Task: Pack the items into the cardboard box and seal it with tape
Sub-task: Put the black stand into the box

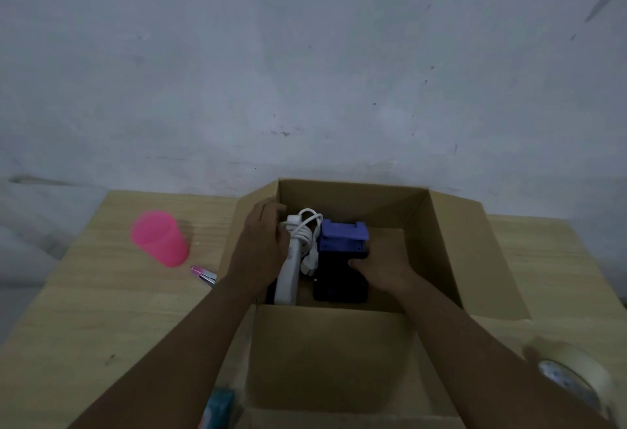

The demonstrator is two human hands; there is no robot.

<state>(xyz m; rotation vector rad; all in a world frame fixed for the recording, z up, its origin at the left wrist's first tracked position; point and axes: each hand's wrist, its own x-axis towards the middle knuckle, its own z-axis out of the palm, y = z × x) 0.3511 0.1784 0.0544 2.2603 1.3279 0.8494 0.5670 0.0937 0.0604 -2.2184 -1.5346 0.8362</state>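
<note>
Packing is partway through, as I judge it. My left hand (pixel 261 245) curls round the upper end of the white plastic power strip (pixel 288 276), which stands on its edge against the left wall of the open brown cardboard box (pixel 356 198), its white coiled cable (pixel 307 228) bunched at the far end. My right hand (pixel 380 272) lies on the flat black rectangular item (pixel 339 288) on the box floor. I cannot tell whether those fingers pinch its edge or only press it. A blue plastic block (pixel 342 233) sits just beyond it, touching it.

So three things are inside, crowded to the left, and the right half of the floor is bare. Outside on the pale wooden table (pixel 84 310) wait the translucent pink plastic cup (pixel 159 238), a small pink-and-silver object (pixel 203 274) beside the left flap, and something teal (pixel 222 401) near my left forearm, too blurred to name. All the flaps that I can see stand open, and the beige roll of tape (pixel 576 374) lies at my right, untouched. Closing and sealing remain.
</note>
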